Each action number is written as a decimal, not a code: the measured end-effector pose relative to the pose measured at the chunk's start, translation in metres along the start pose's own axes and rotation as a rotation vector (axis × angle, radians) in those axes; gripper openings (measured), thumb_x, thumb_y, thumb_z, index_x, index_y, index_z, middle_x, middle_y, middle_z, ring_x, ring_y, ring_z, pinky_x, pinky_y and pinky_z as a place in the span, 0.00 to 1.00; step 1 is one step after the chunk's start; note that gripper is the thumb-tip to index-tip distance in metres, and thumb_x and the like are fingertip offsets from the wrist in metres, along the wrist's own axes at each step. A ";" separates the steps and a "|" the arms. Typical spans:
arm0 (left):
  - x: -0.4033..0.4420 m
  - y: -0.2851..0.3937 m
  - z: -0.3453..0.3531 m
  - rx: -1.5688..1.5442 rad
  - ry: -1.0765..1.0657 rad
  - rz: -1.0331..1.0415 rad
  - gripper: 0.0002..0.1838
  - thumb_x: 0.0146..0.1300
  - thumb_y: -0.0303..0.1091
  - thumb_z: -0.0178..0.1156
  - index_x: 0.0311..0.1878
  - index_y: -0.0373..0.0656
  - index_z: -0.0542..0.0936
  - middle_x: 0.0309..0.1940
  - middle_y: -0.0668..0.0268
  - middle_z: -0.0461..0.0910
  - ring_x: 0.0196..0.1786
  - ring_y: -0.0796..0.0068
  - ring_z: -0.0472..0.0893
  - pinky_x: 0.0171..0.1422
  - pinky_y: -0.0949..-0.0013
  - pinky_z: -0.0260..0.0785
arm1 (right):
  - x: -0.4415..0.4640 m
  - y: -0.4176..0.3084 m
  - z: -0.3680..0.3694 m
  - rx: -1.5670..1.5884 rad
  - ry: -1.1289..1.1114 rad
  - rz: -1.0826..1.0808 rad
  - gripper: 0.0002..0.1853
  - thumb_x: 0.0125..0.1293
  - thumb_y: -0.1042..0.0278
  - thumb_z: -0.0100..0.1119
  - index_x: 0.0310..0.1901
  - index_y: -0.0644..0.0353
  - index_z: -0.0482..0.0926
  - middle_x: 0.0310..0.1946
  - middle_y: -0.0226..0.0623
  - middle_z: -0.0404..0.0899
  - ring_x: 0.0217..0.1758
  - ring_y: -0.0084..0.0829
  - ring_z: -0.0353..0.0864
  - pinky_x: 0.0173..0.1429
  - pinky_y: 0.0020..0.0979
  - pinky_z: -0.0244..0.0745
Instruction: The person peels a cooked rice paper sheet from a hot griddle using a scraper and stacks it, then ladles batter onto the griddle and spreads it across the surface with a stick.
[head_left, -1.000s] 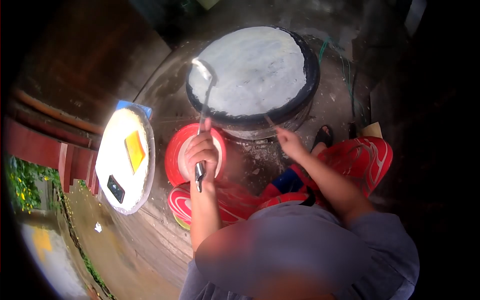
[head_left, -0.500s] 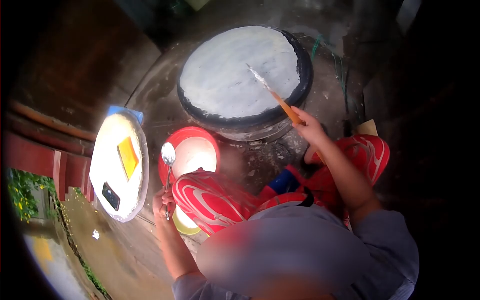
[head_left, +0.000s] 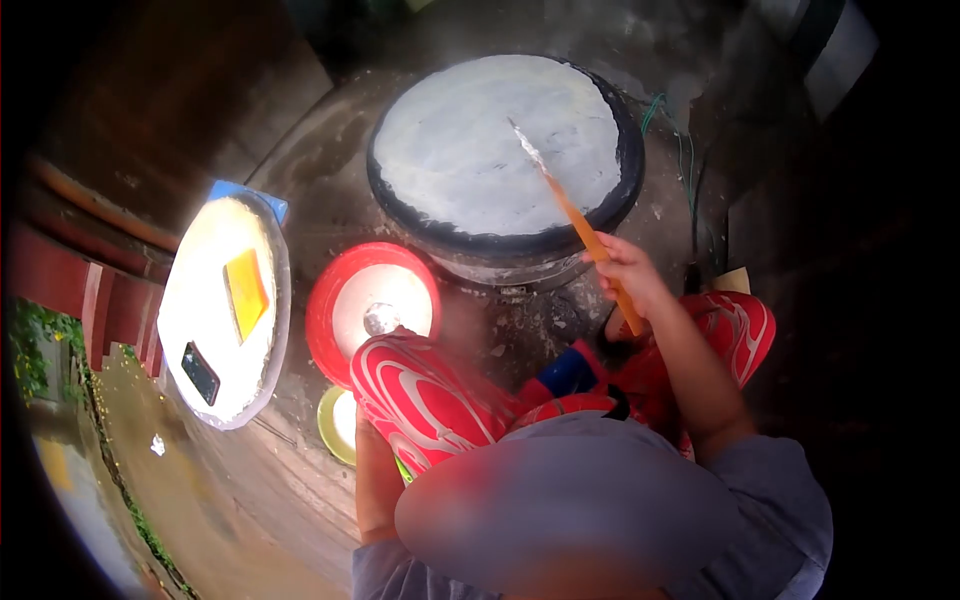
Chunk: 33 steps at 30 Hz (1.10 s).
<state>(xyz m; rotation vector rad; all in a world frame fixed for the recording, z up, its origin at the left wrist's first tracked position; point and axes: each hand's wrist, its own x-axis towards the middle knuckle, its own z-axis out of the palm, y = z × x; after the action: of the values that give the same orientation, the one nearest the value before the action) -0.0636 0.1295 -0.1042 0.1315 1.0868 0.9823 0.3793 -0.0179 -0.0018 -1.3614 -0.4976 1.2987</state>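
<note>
As the orange-brown stick (head_left: pixel 573 210) slants from right of centre toward the upper left, its white-smeared tip points away from my right hand's fingers (head_left: pixel 628 270), over the white sheet (head_left: pixel 470 150) on the black pan (head_left: pixel 630 180); I can't tell if they touch. Those fingers are closed around its lower part. Left of centre, nearer the red bowl (head_left: pixel 322 310), my left hand hides behind my knee (head_left: pixel 420 390), its grip impossible to tell.
</note>
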 end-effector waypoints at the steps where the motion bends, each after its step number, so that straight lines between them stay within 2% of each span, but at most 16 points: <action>1: 0.003 -0.001 -0.001 -0.015 -0.003 -0.006 0.11 0.61 0.31 0.49 0.42 0.34 0.75 0.34 0.58 0.79 0.31 0.68 0.79 0.38 0.63 0.75 | 0.006 0.005 -0.002 -0.004 0.003 0.003 0.32 0.61 0.82 0.46 0.68 0.54 0.54 0.50 0.38 0.73 0.25 0.20 0.70 0.23 0.21 0.67; 7: -0.007 -0.012 -0.027 -0.079 0.014 -0.045 0.12 0.61 0.31 0.49 0.42 0.34 0.75 0.34 0.58 0.79 0.32 0.68 0.79 0.39 0.63 0.75 | 0.025 0.009 0.000 -0.149 0.197 0.019 0.26 0.67 0.74 0.42 0.67 0.53 0.57 0.42 0.36 0.77 0.20 0.17 0.66 0.21 0.19 0.63; 10: -0.009 -0.015 -0.032 -0.089 0.018 -0.057 0.12 0.61 0.31 0.49 0.42 0.34 0.75 0.34 0.58 0.79 0.32 0.68 0.79 0.39 0.63 0.75 | 0.036 0.001 0.009 -0.266 0.263 0.049 0.22 0.69 0.70 0.42 0.65 0.52 0.63 0.36 0.35 0.78 0.22 0.18 0.68 0.25 0.20 0.65; 12: -0.009 -0.016 -0.031 -0.090 0.017 -0.064 0.12 0.61 0.31 0.49 0.42 0.34 0.75 0.34 0.58 0.79 0.32 0.68 0.79 0.39 0.63 0.75 | 0.061 0.011 0.008 -0.484 0.369 -0.051 0.19 0.68 0.68 0.45 0.61 0.51 0.69 0.32 0.33 0.79 0.26 0.20 0.71 0.31 0.23 0.68; 13: -0.010 -0.016 -0.030 -0.092 0.017 -0.066 0.12 0.61 0.31 0.49 0.42 0.34 0.75 0.34 0.58 0.79 0.32 0.68 0.79 0.39 0.63 0.75 | 0.075 0.020 0.007 -0.578 0.363 -0.228 0.18 0.67 0.68 0.47 0.58 0.52 0.72 0.30 0.32 0.78 0.29 0.20 0.72 0.36 0.24 0.69; 14: -0.009 -0.015 -0.029 -0.091 0.015 -0.065 0.12 0.61 0.31 0.49 0.42 0.34 0.75 0.34 0.58 0.79 0.32 0.68 0.79 0.39 0.63 0.75 | 0.080 0.028 0.001 -0.576 0.364 -0.228 0.18 0.67 0.68 0.47 0.58 0.52 0.72 0.30 0.32 0.78 0.29 0.20 0.72 0.36 0.24 0.69; 16: -0.010 -0.014 -0.027 -0.088 0.012 -0.066 0.12 0.61 0.31 0.50 0.42 0.34 0.75 0.34 0.58 0.79 0.33 0.68 0.79 0.39 0.63 0.75 | 0.074 0.024 0.013 -0.910 0.393 -0.208 0.18 0.66 0.69 0.48 0.58 0.53 0.72 0.33 0.32 0.80 0.33 0.22 0.74 0.39 0.26 0.69; 17: -0.010 -0.013 -0.027 -0.090 0.010 -0.065 0.12 0.61 0.31 0.50 0.42 0.34 0.75 0.34 0.58 0.79 0.33 0.68 0.79 0.39 0.63 0.75 | 0.071 0.024 0.013 -0.892 0.365 -0.239 0.18 0.66 0.69 0.48 0.58 0.52 0.72 0.39 0.39 0.81 0.38 0.27 0.78 0.43 0.27 0.70; 18: -0.010 -0.014 -0.027 -0.092 0.009 -0.067 0.12 0.61 0.31 0.50 0.42 0.34 0.75 0.34 0.58 0.79 0.33 0.68 0.79 0.39 0.63 0.75 | 0.071 0.022 0.009 -0.893 0.365 -0.241 0.18 0.66 0.69 0.48 0.58 0.52 0.72 0.39 0.39 0.81 0.38 0.27 0.78 0.43 0.27 0.70; 20: -0.009 -0.015 -0.027 -0.096 0.006 -0.070 0.12 0.61 0.32 0.50 0.42 0.34 0.75 0.34 0.58 0.79 0.33 0.68 0.79 0.39 0.63 0.75 | 0.070 0.021 -0.001 -0.437 0.356 -0.150 0.18 0.66 0.69 0.48 0.57 0.50 0.73 0.44 0.44 0.80 0.44 0.32 0.79 0.45 0.29 0.70; 24: -0.011 -0.015 -0.026 -0.093 0.007 -0.071 0.12 0.61 0.32 0.50 0.43 0.34 0.75 0.35 0.58 0.79 0.33 0.68 0.79 0.39 0.63 0.75 | 0.050 0.033 -0.006 -0.790 0.343 -0.416 0.16 0.66 0.72 0.49 0.55 0.55 0.74 0.36 0.35 0.80 0.34 0.25 0.76 0.42 0.24 0.70; 25: -0.011 -0.015 -0.025 -0.094 0.006 -0.072 0.12 0.61 0.32 0.50 0.43 0.34 0.75 0.35 0.58 0.79 0.33 0.68 0.79 0.39 0.63 0.75 | 0.045 0.034 -0.005 -0.687 0.283 -0.264 0.17 0.67 0.71 0.46 0.57 0.54 0.73 0.30 0.33 0.77 0.26 0.23 0.71 0.33 0.22 0.69; 26: -0.011 -0.015 -0.025 -0.093 0.003 -0.076 0.12 0.61 0.32 0.50 0.43 0.34 0.75 0.35 0.58 0.79 0.33 0.68 0.79 0.39 0.63 0.75 | 0.038 0.030 -0.008 -0.686 0.285 -0.266 0.17 0.67 0.71 0.46 0.57 0.54 0.73 0.30 0.33 0.77 0.26 0.23 0.71 0.33 0.22 0.69; 28: -0.012 -0.016 -0.025 -0.094 0.004 -0.074 0.12 0.61 0.32 0.50 0.43 0.34 0.75 0.35 0.58 0.79 0.33 0.68 0.79 0.39 0.63 0.74 | 0.010 0.001 -0.001 0.015 0.112 0.172 0.18 0.68 0.69 0.45 0.59 0.51 0.71 0.27 0.29 0.74 0.23 0.16 0.65 0.26 0.17 0.62; 32: -0.014 -0.017 -0.026 -0.096 0.007 -0.074 0.12 0.61 0.32 0.50 0.43 0.34 0.75 0.35 0.58 0.79 0.34 0.68 0.79 0.40 0.63 0.74 | 0.009 0.012 -0.017 0.060 0.197 0.173 0.19 0.69 0.66 0.42 0.61 0.46 0.69 0.26 0.28 0.73 0.17 0.17 0.62 0.18 0.18 0.58; 33: -0.013 -0.017 -0.026 -0.093 0.006 -0.074 0.12 0.61 0.32 0.50 0.43 0.34 0.75 0.35 0.58 0.79 0.34 0.68 0.79 0.40 0.63 0.74 | 0.014 0.024 -0.022 -0.170 0.250 0.089 0.19 0.69 0.67 0.43 0.61 0.47 0.69 0.27 0.28 0.74 0.19 0.18 0.64 0.21 0.20 0.61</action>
<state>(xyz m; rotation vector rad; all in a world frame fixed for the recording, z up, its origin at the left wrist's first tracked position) -0.0750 0.1006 -0.1171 0.0126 1.0430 0.9654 0.3939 -0.0221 -0.0343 -1.6786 -0.3846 1.1566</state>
